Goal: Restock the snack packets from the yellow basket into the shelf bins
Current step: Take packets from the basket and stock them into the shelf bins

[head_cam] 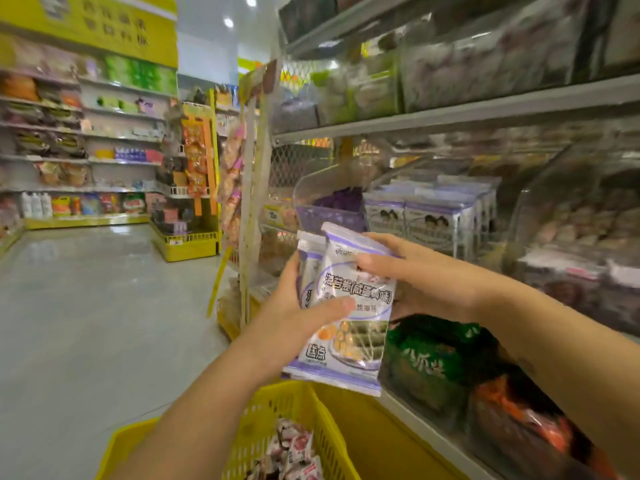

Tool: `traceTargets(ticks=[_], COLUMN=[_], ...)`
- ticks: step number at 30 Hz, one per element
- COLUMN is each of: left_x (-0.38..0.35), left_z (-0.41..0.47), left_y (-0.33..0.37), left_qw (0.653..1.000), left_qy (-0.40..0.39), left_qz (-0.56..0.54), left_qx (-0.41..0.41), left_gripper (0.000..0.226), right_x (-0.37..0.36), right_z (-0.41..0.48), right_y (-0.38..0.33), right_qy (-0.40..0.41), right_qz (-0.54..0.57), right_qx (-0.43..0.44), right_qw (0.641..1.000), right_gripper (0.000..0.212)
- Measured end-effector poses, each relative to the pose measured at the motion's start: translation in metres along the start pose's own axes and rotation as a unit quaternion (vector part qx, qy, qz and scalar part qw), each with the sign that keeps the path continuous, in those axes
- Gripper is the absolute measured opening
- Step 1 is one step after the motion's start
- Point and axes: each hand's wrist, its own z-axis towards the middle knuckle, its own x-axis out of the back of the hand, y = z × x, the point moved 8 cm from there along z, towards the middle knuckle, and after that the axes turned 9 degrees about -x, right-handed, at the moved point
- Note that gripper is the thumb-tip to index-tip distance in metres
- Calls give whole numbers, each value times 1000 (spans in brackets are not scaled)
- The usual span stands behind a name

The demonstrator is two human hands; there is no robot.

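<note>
Seen from your head camera, your left hand [294, 317] holds a small stack of purple-and-white snack packets [349, 341], with the thumb curled across the front packet and the fingers hidden behind. Your right hand [419, 275] pinches the stack's upper right edge. Both grips are narrow and closed on the packets. Below the grips sits the yellow basket [311, 407], holding small red-and-white packets [294, 448]. Just beyond your right grip, matching packets [429, 216] stand upright.

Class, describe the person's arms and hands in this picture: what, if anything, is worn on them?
The left hand and right hand are bare: no gloves, rings or watch show. Both forearms are uncovered right to the picture's edge, with no sleeve in view.
</note>
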Motion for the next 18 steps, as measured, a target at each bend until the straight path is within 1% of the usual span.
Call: traceTargets(ticks=[1, 2, 4, 5, 7, 8, 9, 11, 13, 15, 16, 17, 18], left_x=[-5, -11, -26, -35, -53, -63, -71, -86, -95, -99, -101, -104, -107], left_z=[5, 11, 25, 32, 47, 56, 64, 81, 100, 122, 133, 143, 153], left_y=[11, 21, 42, 53, 76, 86, 96, 115, 128, 136, 139, 142, 145], left_qw=[1000, 1000, 999, 998, 994, 992, 989, 983, 979, 978, 977, 975, 973], left_qy=[-2, -6, -23, -36, -68, -85, -102, -130, -137, -125, -119, -115, -109], left_qz=[2, 6, 11, 10, -3, -6, -4, 6, 22, 49, 64, 75, 84], left_qx=[-9, -17, -38, -51, -82, -94, -107, -130, -149, -158, -165, -175, -187], left_gripper=[79, 83, 91, 90, 81, 74, 70, 71, 83, 97, 96, 86, 70], right_x=[2, 8, 24, 34, 53, 64, 76, 97, 113, 129, 138, 150, 160], right_z=[-11, -22, -42, -52, -70, -77, -83, -94, -103, -110, -114, -117, -120], right_y=[-3, -8, -21, -28, -43, -50, -56, -69, -83, -98, -105, -112, -118], right_qy=[-36, -53, -55, -50, -35, -17, 7, 49, 78, 114, 148, 196, 251], right_qz=[28, 43, 65, 75, 73, 63, 51, 27, 6, 1, -4, -25, -62], right_qx=[-15, -18, -8, -3, 5, 7, 8, 15, 37, 81, 106, 128, 147], right_qw=[999, 998, 996, 996, 997, 998, 999, 998, 996, 990, 983, 972, 955], right_gripper=[72, 69, 63, 58, 40, 35, 36, 45, 51, 54, 58, 61, 60])
